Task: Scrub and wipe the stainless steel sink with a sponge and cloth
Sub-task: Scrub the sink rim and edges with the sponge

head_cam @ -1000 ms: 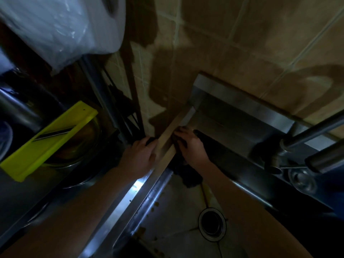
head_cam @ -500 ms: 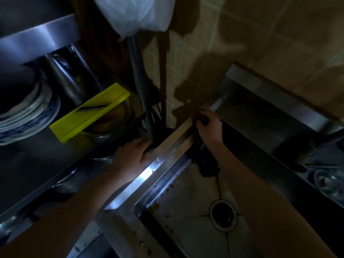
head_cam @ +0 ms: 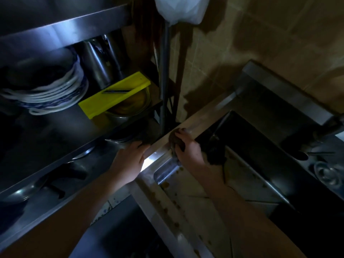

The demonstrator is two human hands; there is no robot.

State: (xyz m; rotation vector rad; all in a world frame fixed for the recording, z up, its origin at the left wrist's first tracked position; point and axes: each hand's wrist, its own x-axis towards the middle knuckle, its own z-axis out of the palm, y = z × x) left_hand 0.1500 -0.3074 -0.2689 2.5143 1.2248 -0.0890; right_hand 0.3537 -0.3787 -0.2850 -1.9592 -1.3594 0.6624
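The stainless steel sink (head_cam: 202, 118) runs from lower centre to upper right; its left rim catches a bright glare and brown spots dot the near rim and basin. My right hand (head_cam: 188, 146) presses a dark cloth (head_cam: 216, 155) onto the left rim, and part of the cloth hangs down inside the basin. My left hand (head_cam: 130, 161) lies flat on the rim's outer edge, fingers spread and holding nothing. No sponge is visible.
A steel shelf rack at left holds stacked plates (head_cam: 48, 94), a metal pot (head_cam: 100, 62) and a yellow slicer (head_cam: 113, 95) over a bowl. A rack post (head_cam: 164, 71) stands beside the sink corner. A white plastic bag (head_cam: 178, 10) hangs above. Tiled wall behind.
My right hand with the cloth has slid along the left rim toward me. My view has swung left and down, showing more of the shelf rack. My left hand stays on the rim.
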